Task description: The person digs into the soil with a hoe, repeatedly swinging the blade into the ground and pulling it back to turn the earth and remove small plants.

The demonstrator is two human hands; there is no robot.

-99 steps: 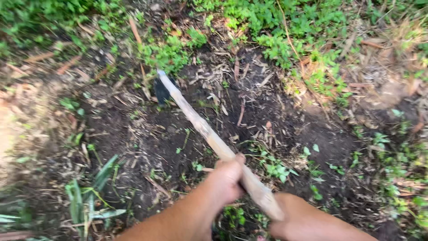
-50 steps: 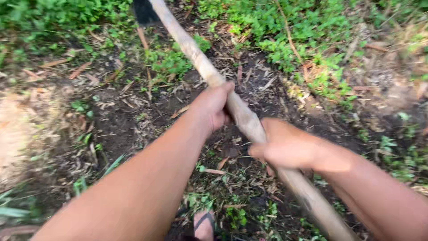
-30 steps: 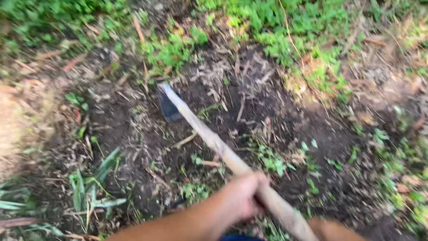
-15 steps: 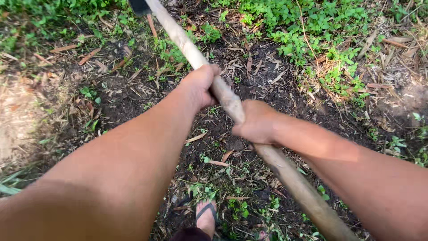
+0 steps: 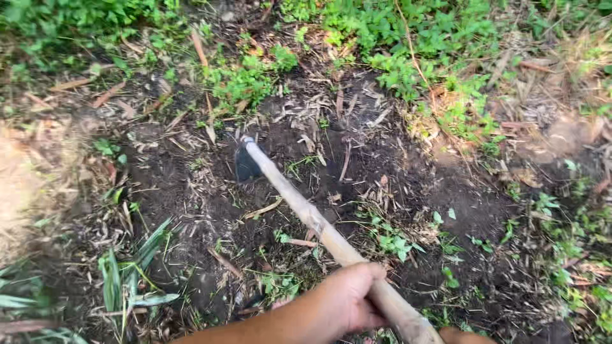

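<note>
Wooden and pale, the hoe handle (image 5: pixel 319 228) is running on a slant from the bottom edge of the head view up toward the middle of the bare soil patch (image 5: pixel 191 191). Its dark metal blade (image 5: pixel 245 164) is sitting at the far end, edge down and touching the dark earth just left of the handle tip. The person's left hand (image 5: pixel 347 299) is wrapping the handle low in the view, fingers (image 5: pixel 370 275) curled and pressed together over the top of the wood, the forearm coming in from the bottom edge. The right hand (image 5: pixel 462 336) is showing only as a sliver at the bottom edge, right beside the handle's lower end; whether its fingers are closing on the wood cannot be told. Dry leaf strips and twigs are lying scattered over the soil around the blade. Low green weeds (image 5: pixel 248 76) are growing along the far edge of the patch, and thicker ground cover (image 5: pixel 414 38) is filling the top right. Long grass-like blades (image 5: pixel 127 274) are standing at the near left corner of the patch, well apart from the hoe. A few small seedlings (image 5: pixel 395 242) are poking up just right of the handle's middle. Lighter, dry ground (image 5: pixel 19 185) is showing at the left edge.
</note>
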